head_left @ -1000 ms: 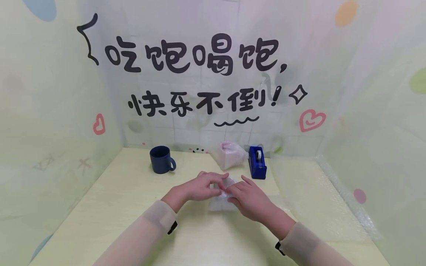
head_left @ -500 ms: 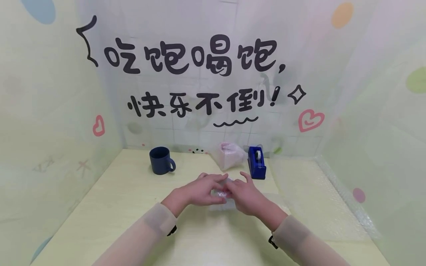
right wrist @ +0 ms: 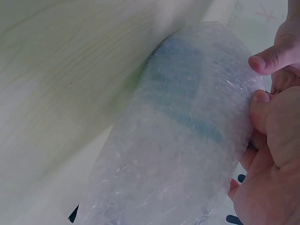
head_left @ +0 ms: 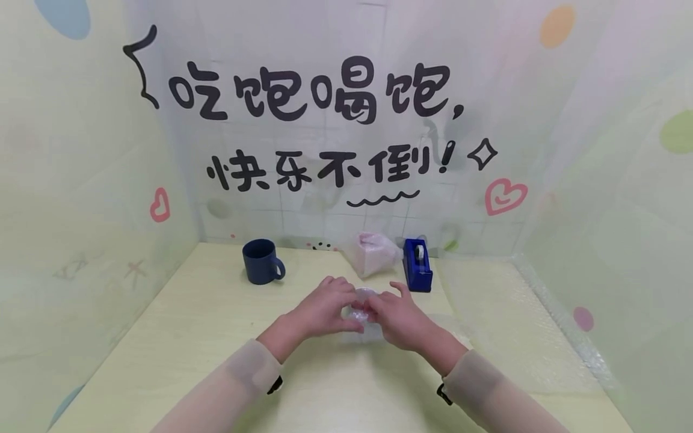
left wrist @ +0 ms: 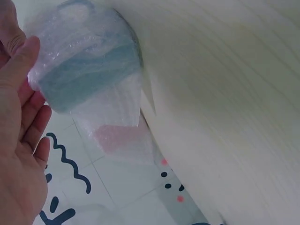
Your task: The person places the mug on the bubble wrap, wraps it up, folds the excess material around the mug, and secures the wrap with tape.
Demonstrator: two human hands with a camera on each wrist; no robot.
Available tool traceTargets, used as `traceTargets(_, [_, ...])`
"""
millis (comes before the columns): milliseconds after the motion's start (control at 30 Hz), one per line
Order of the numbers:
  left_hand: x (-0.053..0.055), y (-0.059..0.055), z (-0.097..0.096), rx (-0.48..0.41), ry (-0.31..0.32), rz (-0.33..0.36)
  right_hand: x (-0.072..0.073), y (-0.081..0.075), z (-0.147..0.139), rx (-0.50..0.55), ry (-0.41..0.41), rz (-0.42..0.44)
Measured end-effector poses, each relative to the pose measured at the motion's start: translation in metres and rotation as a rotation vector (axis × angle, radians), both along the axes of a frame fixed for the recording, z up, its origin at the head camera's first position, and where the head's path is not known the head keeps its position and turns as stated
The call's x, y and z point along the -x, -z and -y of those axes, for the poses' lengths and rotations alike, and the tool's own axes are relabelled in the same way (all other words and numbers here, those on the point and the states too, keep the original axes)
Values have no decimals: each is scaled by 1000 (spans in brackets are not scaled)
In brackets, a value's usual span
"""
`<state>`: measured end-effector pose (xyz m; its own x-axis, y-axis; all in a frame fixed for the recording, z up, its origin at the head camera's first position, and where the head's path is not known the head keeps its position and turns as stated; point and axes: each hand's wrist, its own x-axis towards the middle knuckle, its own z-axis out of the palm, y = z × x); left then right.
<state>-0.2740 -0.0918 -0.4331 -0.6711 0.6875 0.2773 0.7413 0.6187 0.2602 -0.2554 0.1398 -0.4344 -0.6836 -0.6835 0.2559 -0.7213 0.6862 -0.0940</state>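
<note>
A bluish-teal rounded thing wrapped in bubble wrap (left wrist: 89, 70) is between my hands, at the middle of the table in the head view. My left hand (head_left: 325, 310) holds its far end, thumb on the near side and fingers behind. From the other side my right hand (head_left: 403, 319) pinches the edge of the bubble wrap (right wrist: 173, 136) between thumb and fingers. The right wrist view has the wrap's loose sheet spreading toward the camera, the blue showing through it. My left thumb (right wrist: 265, 64) rests close above the right hand there.
A dark blue mug (head_left: 260, 263) stands back left on the wooden table (head_left: 189, 337). Behind my hands sits a pinkish bundle in bubble wrap (head_left: 373, 255), with a blue tape dispenser (head_left: 418, 267) beside it. Flat bubble wrap sheets (head_left: 520, 325) lie on the right. Printed walls enclose the table.
My right hand has come in slightly left against the wrapped thing. The left hand has tilted, its fingers lifting and closing round the wrap. Mug, bundle and tape dispenser stay put.
</note>
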Motion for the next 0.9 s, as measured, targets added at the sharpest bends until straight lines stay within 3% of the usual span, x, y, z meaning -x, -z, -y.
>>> traceTargets(200, [-3, -2, -6, 92, 23, -64, -2, -5, -4, -3, -12, 29])
traceTargets(400, [-2, -2, -7, 114, 46, -51, 6, -27, -25, 28, -165, 70])
traceTargets(500, [-2, -3, -7, 116, 55, -51, 14, -43, -38, 26, -152, 125])
traceTargets(600, [-4, -5, -9, 118, 51, -15, 21, -51, -47, -33, -95, 235])
traceTargets(767, [-10, -10, -13, 160, 43, 37, 27, -49, -46, -89, -128, 344])
traceTargets(900, [-16, -12, -19, 212, 21, -40, 30, -45, -39, -84, -153, 331])
